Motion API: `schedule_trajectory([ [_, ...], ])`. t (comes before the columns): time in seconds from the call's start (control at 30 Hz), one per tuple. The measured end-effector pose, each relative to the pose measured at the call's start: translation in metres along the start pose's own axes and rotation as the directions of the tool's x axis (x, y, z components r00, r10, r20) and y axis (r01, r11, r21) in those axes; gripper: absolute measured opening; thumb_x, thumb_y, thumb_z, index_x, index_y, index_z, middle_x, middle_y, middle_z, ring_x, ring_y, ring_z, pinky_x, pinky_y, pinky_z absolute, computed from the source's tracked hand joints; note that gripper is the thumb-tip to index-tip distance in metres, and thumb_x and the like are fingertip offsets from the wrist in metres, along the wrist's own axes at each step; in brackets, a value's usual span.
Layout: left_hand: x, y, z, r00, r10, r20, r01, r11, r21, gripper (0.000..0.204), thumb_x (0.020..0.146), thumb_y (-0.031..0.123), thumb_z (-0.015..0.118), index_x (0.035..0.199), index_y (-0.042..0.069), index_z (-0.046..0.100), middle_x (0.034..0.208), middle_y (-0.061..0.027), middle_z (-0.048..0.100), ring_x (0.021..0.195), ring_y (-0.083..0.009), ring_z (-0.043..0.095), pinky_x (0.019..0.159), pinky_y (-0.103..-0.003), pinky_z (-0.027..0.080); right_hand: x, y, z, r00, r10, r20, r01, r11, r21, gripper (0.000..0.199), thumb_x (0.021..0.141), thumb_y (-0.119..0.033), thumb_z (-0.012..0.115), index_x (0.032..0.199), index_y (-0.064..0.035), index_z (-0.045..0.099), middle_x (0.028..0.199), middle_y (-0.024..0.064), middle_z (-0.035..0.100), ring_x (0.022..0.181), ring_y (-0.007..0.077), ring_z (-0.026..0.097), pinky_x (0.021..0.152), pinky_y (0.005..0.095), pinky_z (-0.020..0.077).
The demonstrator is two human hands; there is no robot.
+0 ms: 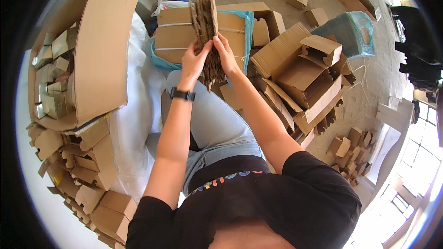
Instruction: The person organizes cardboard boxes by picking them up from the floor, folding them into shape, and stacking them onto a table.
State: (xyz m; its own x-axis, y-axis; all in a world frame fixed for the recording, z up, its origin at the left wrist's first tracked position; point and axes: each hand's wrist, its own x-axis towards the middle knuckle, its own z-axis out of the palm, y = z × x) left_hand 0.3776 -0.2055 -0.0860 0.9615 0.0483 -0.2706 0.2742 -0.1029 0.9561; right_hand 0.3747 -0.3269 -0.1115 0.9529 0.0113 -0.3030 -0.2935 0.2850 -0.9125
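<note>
Head view: left hand (194, 59) and right hand (225, 56) hold between them flat, rough-edged stacked cardboard (206, 25); black shirt (277, 203) bears coloured letters (220, 182).

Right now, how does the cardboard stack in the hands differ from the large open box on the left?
The cardboard stack is narrow, while the large open box is far bigger. The stack is layers packed together; the box is open with smaller boxes inside. The left hand and right hand hold the stack, but neither touches the box. Both are brown cardboard.
</note>
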Motion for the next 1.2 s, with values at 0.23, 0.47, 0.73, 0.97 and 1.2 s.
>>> schedule_trajectory([
  [0.23, 0.006, -0.011, 0.004, 0.997, -0.071, -0.002, 0.071, 0.997, 0.03, 0.063, 0.083, 0.046, 0.065, 0.119, -0.005, 0.054, 0.105, -0.0138, 0.065, 0.097, -0.0191, 0.061, 0.084, -0.029, 0.046, 0.003, 0.012, -0.008, 0.993, 0.118, 0.0, -0.117, 0.988, 0.105, 0.075, 0.09, -0.047, 0.054, 0.141, 0.001, 0.027, 0.136, 0.0159, 0.041, 0.124, 0.0214, 0.04, 0.103, 0.0305, 0.0318],
  [0.47, 0.001, -0.005, 0.005, 0.998, -0.046, -0.044, 0.048, 0.997, 0.054, 0.066, 0.081, 0.046, 0.066, 0.12, -0.006, 0.054, 0.103, -0.0153, 0.066, 0.094, -0.0193, 0.063, 0.081, -0.028, 0.048, 0.007, 0.015, -0.005, 0.99, 0.139, 0.013, -0.139, 0.982, 0.127, 0.075, 0.092, -0.048, 0.05, 0.143, -0.0013, 0.023, 0.138, 0.0144, 0.039, 0.126, 0.0212, 0.038, 0.104, 0.031, 0.0311],
  [0.73, 0.005, -0.01, 0.001, 0.996, -0.087, -0.018, 0.089, 0.991, 0.105, 0.068, 0.081, 0.049, 0.066, 0.119, -0.005, 0.053, 0.103, -0.0146, 0.064, 0.094, -0.0196, 0.062, 0.083, -0.029, 0.047, 0.015, 0.038, -0.012, 0.988, -0.042, -0.147, -0.007, 0.949, -0.316, 0.069, 0.094, -0.05, 0.042, 0.136, 0.0038, 0.036, 0.134, 0.0277, 0.039, 0.124, 0.0367, 0.039, 0.105, 0.0393, 0.0293],
  [0.97, 0.016, -0.023, -0.001, 0.999, -0.031, 0.036, 0.028, 0.997, 0.077, 0.091, 0.068, 0.057, 0.075, 0.12, -0.01, 0.044, 0.112, -0.0195, 0.06, 0.104, -0.0263, 0.06, 0.088, -0.033, 0.046, -0.019, -0.004, -0.002, 0.966, 0.251, 0.054, -0.241, 0.959, -0.15, 0.091, 0.081, -0.079, 0.012, 0.148, -0.0182, 0.016, 0.152, 0.0122, 0.018, 0.141, 0.0269, 0.01, 0.11, 0.0552, 0.008],
  [1.2, 0.013, -0.016, -0.014, 0.995, -0.023, -0.099, 0.043, 0.978, 0.205, 0.067, 0.067, 0.029, 0.078, 0.116, -0.006, 0.048, 0.111, -0.0209, 0.062, 0.101, -0.0286, 0.062, 0.085, -0.034, 0.049, -0.02, 0.014, -0.011, 0.958, 0.173, 0.23, -0.147, 0.981, -0.126, 0.082, 0.088, -0.071, 0.017, 0.148, -0.0156, 0.017, 0.154, 0.0063, 0.013, 0.142, 0.0241, 0.006, 0.112, 0.0483, 0.0058],
])
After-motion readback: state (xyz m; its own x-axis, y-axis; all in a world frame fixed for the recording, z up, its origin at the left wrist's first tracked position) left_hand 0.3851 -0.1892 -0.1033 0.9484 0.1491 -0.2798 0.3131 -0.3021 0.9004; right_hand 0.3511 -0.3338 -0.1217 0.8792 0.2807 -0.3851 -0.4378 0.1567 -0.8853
